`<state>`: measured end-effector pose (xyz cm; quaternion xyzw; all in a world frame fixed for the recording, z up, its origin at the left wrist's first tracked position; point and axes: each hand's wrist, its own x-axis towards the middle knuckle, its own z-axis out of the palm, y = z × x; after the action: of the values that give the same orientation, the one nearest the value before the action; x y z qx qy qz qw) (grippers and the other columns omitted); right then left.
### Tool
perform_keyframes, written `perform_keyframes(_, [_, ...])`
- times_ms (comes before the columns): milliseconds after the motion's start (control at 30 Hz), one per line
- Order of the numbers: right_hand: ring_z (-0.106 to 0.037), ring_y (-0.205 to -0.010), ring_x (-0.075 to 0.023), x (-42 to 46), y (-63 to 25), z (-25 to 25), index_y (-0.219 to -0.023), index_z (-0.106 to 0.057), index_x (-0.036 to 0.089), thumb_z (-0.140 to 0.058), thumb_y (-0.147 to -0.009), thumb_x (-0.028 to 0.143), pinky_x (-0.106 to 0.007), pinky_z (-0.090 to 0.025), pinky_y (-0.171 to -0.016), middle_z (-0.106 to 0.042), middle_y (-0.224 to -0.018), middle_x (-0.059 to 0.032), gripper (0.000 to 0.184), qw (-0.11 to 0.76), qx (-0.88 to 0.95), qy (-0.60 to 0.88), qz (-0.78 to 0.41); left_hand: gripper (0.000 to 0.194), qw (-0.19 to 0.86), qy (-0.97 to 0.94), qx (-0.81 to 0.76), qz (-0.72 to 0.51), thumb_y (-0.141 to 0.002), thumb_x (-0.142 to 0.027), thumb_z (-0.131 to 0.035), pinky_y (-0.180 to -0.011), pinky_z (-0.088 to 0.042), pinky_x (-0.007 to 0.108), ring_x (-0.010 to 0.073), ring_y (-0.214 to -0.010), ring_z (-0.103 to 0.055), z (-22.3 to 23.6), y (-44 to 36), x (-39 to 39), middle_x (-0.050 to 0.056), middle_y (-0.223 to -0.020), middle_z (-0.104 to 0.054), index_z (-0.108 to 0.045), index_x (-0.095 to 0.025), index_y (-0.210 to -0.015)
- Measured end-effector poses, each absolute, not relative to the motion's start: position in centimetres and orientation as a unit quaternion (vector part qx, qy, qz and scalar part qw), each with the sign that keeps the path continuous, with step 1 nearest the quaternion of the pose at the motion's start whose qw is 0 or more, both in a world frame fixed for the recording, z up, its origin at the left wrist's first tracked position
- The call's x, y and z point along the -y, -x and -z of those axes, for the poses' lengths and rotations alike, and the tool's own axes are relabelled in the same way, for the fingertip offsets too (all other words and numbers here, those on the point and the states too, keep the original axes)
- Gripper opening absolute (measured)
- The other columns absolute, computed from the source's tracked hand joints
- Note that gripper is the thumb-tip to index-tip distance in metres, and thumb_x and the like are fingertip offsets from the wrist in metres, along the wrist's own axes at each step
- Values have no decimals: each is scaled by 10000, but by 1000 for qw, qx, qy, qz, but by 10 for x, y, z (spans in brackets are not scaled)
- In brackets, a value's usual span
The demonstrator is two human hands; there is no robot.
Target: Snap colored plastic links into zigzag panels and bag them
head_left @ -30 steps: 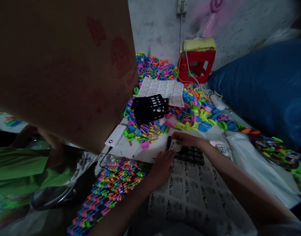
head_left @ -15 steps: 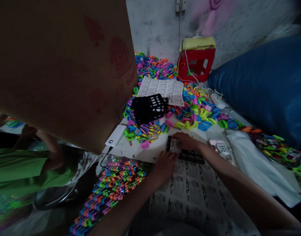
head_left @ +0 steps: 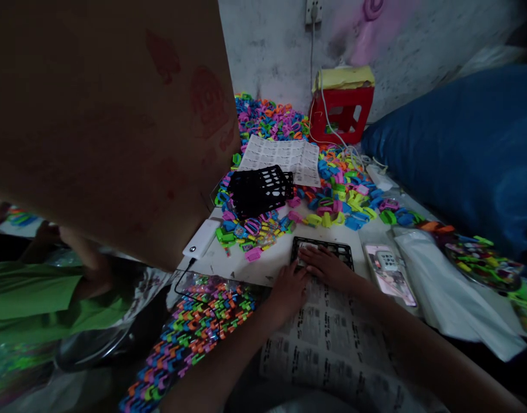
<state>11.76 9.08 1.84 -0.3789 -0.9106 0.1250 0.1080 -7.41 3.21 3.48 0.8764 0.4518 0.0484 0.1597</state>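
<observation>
A black grid tray (head_left: 334,248) lies flat on the white surface in front of me. My right hand (head_left: 327,267) rests on its near edge, fingers stretched flat and pointing left, beside a small white label (head_left: 307,246) in a corner cell. Just left of the tray, my left hand (head_left: 289,289) lies on a printed sheet of labels (head_left: 336,344), fingers extended toward the tray's near left corner. Neither hand visibly holds anything.
A big cardboard box (head_left: 108,115) fills the upper left, a person in a green shirt (head_left: 31,304) below it. Around are a black basket (head_left: 261,189), coloured plastic clips (head_left: 344,192), linked clips (head_left: 194,327), a power bank (head_left: 202,238), a phone (head_left: 390,269), a red box (head_left: 343,112), a blue cushion (head_left: 461,149).
My right hand carried a small white label over the tray, then drew back to the tray's near edge without it. The left hand stayed on the sheet. The view shifted slightly.
</observation>
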Motion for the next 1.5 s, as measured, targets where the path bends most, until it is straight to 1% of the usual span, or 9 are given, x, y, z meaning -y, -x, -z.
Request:
perform_keyframes(233, [-260,-1423,-222,-108,-103,-10,-1466,-324,281,-240,-1003,406,-528,-167,-1157,-334,-1520,-14,486,84,888,442,-94,630,171,-876,-451,-8,-820,-182,-487,-1084,-236,636,374,-1395,-210,-45,74,-33,60,-1496,-383,-373,-248,-1435])
perform_keyframes(367, [-253,-1424,-253,-116,-98,-7,-1476,-308,234,-245,-994,433,-561,-171,-1146,-289,-1537,-45,525,89,856,504,-71,658,169,-878,-447,22,-811,-182,-493,-1069,-224,666,391,-1396,-180,-53,72,-35,20,-1553,-290,-360,-297,-1445])
perform_keyframes(567, [-212,-1436,-257,-115,-112,-16,-1488,-275,242,-190,-1001,408,-589,-195,-1131,-253,-1549,-39,521,93,814,566,-88,741,162,-881,-438,82,-750,-260,-596,-973,-290,721,502,-1360,-145,-61,62,-38,-1,-1581,-217,-357,-306,-1450])
perform_keyframes(767, [-206,-1440,-226,-102,-115,-18,-1471,-298,312,-177,-1005,400,-595,-151,-1142,-296,-1538,-4,489,92,868,481,-82,655,168,-884,-432,70,-782,-243,-556,-977,-229,761,496,-1366,-149,-57,61,-37,1,-1565,-253,-405,-351,-1410])
perform_keyframes(1033, [-252,-1422,-288,-115,-96,-19,-1431,-387,336,-254,-997,411,-619,-195,-1114,-269,-1548,-12,460,68,849,523,-25,729,169,-885,-425,84,-720,-223,-617,-987,-152,793,515,-1366,-136,-56,62,-36,28,-1562,-260,-410,-330,-1411])
perform_keyframes(1167, [-227,-1433,-259,-95,-112,-28,-1475,-298,284,-224,-1002,393,-595,-201,-1123,-217,-1562,-26,491,77,827,554,-55,636,185,-882,-433,33,-800,-202,-539,-992,-200,770,487,-1377,-151,-54,67,-34,25,-1559,-266,-411,-348,-1406])
perform_keyframes(1267, [-226,-1433,-264,-67,-128,-26,-1457,-339,286,-222,-1002,422,-613,-171,-1124,-228,-1557,-27,490,71,838,534,-83,578,194,-873,-447,-34,-833,-160,-485,-1022,-209,737,436,-1401,-151,-46,69,-30,24,-1544,-298,-428,-325,-1385])
perform_keyframes(1400, [-261,-1420,-268,-35,-136,-15,-1477,-289,277,-277,-987,471,-610,-160,-1128,-312,-1528,-56,527,79,861,494,-93,516,199,-849,-475,-118,-773,-93,-505,-1120,-189,618,338,-1419,-196,-36,70,-26,86,-1465,-398,-506,-205,-1276])
perform_keyframes(1500, [-241,-1427,-273,-29,-135,-8,-1492,-245,281,-313,-976,483,-603,-169,-1128,-289,-1541,-54,559,94,856,501,-87,549,235,-815,-504,-163,-713,-56,-524,-1163,-202,504,273,-1417,-251,-34,71,-32,139,-1484,-341,-505,-156,-1252])
